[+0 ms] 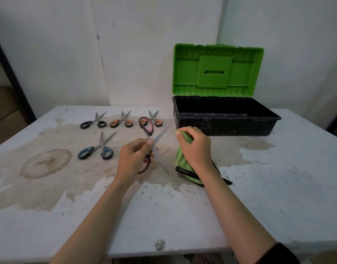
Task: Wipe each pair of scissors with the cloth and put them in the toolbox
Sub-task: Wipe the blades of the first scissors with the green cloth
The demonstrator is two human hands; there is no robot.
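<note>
Toward the far left of the worktop [278, 197] lie four pairs still waiting: the black-handled scissors [93, 121], then the orange-handled scissors [121, 121] and a second orange-handled pair [154, 120] in a row near the far edge, with the blue-handled scissors [96, 149] just in front of that row; all lie flat with blades pointing away, probably set out in line so each can be taken in turn. Near the middle, the left hand [133, 161] is closed around the red-handled scissors [154, 147], lifted off the surface with blades spread wide in a cross, which looks meant to bare both inner faces for wiping; one handle loop sticks up toward the far edge, the other sits under the palm. Just to its right, the right hand [194, 147] pinches the bunched green cloth [182, 162], its grip shut on the fabric, the cloth's lower end resting on the worktop and its top close beside the raised blade tip. At the far right edge stands the toolbox [224, 119], its green lid [217, 69] propped upright, black tray apparently empty, ready to receive wiped pairs.
</note>
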